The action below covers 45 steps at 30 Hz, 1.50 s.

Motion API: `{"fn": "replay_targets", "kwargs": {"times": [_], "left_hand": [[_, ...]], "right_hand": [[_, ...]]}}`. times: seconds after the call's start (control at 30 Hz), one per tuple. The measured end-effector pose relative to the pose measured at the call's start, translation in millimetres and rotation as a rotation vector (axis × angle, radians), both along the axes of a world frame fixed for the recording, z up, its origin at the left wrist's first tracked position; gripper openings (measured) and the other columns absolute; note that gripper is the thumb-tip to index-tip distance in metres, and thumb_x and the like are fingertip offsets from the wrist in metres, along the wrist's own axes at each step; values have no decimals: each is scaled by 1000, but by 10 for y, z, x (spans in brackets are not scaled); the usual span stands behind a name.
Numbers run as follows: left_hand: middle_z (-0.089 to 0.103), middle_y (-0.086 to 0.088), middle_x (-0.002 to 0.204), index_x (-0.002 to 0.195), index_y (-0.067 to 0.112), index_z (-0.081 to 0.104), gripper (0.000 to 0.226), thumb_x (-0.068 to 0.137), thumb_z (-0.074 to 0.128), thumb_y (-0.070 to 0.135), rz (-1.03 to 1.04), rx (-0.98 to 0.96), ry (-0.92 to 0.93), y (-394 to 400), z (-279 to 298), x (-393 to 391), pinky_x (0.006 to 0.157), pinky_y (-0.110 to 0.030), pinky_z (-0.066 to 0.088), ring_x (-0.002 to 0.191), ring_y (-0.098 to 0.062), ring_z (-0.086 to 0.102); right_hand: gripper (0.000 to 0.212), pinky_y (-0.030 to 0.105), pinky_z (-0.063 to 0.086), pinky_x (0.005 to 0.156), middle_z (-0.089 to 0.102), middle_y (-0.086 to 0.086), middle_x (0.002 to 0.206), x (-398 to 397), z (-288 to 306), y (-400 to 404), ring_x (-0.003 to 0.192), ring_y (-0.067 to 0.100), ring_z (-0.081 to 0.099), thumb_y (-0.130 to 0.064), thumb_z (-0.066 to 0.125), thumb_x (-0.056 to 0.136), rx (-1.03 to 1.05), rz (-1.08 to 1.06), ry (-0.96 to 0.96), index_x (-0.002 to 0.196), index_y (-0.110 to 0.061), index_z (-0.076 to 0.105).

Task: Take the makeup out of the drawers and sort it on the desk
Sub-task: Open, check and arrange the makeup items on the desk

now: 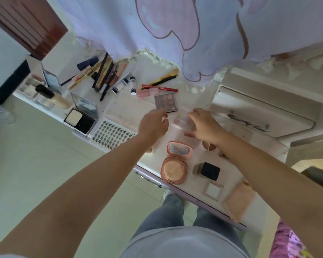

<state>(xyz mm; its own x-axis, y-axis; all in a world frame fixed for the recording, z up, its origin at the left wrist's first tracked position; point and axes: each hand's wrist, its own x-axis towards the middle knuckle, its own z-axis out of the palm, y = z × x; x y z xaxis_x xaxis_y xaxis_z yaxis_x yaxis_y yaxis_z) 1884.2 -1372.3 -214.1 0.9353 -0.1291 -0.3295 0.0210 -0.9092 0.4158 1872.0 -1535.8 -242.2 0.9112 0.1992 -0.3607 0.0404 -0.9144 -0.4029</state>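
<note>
Seen from a single head-worn wide-angle camera, looking steeply down and forward over a white desk running from left of frame to lower right. Close enough for both forearms to enter from the bottom corners, left hand and right hand meeting near centre. Edges bowed by the lens; curtain across the top, floor at left.

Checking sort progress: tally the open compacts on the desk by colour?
Black compact with mirror: 1
Pink compact with puff: 1
Silver mirrored compact: 1
Total: 3
</note>
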Motion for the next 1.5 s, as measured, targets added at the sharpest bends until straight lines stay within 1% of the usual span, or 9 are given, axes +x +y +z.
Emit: {"fn": "replay_targets", "kwargs": {"times": [0.17,0.37,0.53,0.7,0.8,1.03,1.13,1.33,1.5], "left_hand": [[54,-12,120,119,10,57,30,93,46,21,26,-24,27,105,22,-14,86,-28,39,110,-26,51],[53,-10,129,127,8,50,37,92,49,21,-26,-93,73,69,177,77,94,-28,38,115,-24,50],[52,0,122,134,7,41,52,86,62,13,25,-553,327,11,416,77,84,-12,41,124,-20,48],[33,-10,148,142,4,26,74,78,63,11,57,-890,506,46,553,60,101,-29,34,135,-26,34],[36,-19,145,138,-2,32,66,79,61,-3,58,-980,492,41,631,37,99,-27,34,135,-32,33],[46,-20,136,135,-4,37,104,42,71,29,-5,-1051,408,73,685,-81,94,-28,44,125,-29,47],[52,-10,125,135,-3,37,100,46,72,27,-44,-1090,380,98,736,-156,82,-18,50,105,-11,58],[47,-4,129,137,4,33,82,61,66,7,-110,-1174,430,136,862,-322,84,-22,50,108,-18,54],[66,0,94,101,13,56,34,75,59,-9,17,-1341,339,85,960,-401,88,-30,51,82,-12,66]], "right_hand": [[58,37,41,93,46,16,122,64,-97,91,115,31,41,-31,69,76,-114,6,-56,122,-6,46],[50,23,38,82,55,9,115,53,156,39,108,23,52,-18,70,72,159,-173,-31,118,-8,55],[32,22,44,82,60,-5,97,-111,646,-23,95,12,56,-14,68,76,487,-237,88,107,-16,60],[26,-1,42,64,58,-18,84,-249,972,-77,81,-2,55,-11,68,75,626,-264,64,94,-27,58],[26,-1,43,65,60,-19,83,-310,1069,-92,80,-3,57,-12,69,74,651,-288,29,92,-28,60],[32,11,48,73,61,-15,82,-447,1156,-109,77,-1,59,-8,73,69,743,-314,18,93,-27,65],[40,18,48,85,59,-18,95,-514,1162,-111,89,-1,58,-3,72,69,799,-271,12,91,-34,60],[54,13,37,101,47,-20,121,-669,1182,-192,117,-2,47,4,71,66,851,-169,-39,98,-36,55],[54,9,40,97,55,-15,123,-750,1217,-244,111,-10,53,8,57,63,985,-181,-83,99,-31,67]]}}
